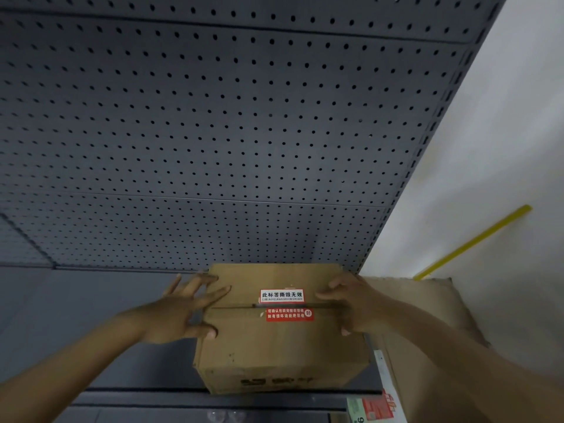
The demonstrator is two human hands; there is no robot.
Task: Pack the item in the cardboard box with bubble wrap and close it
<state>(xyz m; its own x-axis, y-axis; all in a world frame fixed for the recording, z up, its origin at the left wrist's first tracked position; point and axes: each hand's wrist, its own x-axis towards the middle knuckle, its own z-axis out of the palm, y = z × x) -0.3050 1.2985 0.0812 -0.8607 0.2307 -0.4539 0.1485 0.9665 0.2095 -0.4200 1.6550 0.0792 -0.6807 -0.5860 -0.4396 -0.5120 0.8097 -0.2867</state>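
The cardboard box (274, 346) looks closed, flaps meeting; the left hand (183, 312) presses with fingers splayed, the right hand (351, 303) curls over its right edge. Contents unseen; little seems left.

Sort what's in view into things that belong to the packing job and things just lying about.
Belongs to the job:
cardboard box, flaps shut
left hand, fingers spread on the box top
right hand, gripping the box's right edge

Just lying about:
pegboard
shelf
yellow strip
cardboard sheet
red printed paper
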